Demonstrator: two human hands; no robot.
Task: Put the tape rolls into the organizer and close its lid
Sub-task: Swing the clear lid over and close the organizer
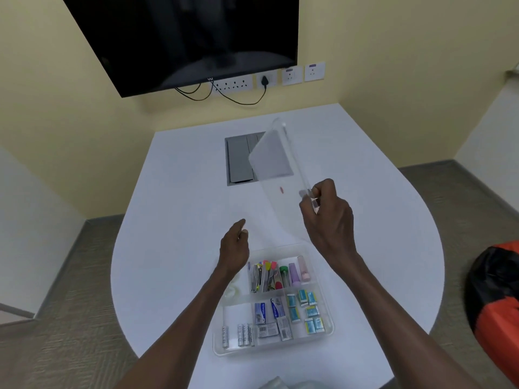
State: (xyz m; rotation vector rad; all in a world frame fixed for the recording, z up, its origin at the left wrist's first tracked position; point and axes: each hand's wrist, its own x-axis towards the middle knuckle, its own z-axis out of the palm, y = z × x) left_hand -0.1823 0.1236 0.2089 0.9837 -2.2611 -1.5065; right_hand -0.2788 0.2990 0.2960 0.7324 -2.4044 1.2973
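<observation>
Clear lid pinched in our right hand, left hand loosely curled, empty; tape apparently in organizer, closing remains.

Lid, upper centre: clear smooth plastic, frosted patch at its far end. Organizer, lower centre: same clear glossy plastic, thin walls. Table: white, smooth, matt laminate look. Hatch set in the table, centre: grey, brushed-metal look. Batteries, lower centre: shiny silver casings. Small boxes beside them: printed paper or card. Floor, lower left: grey carpet, rough weave. TV screen, top: glossy black. Bag, right edge: orange and black cloth, slight sheen.
</observation>
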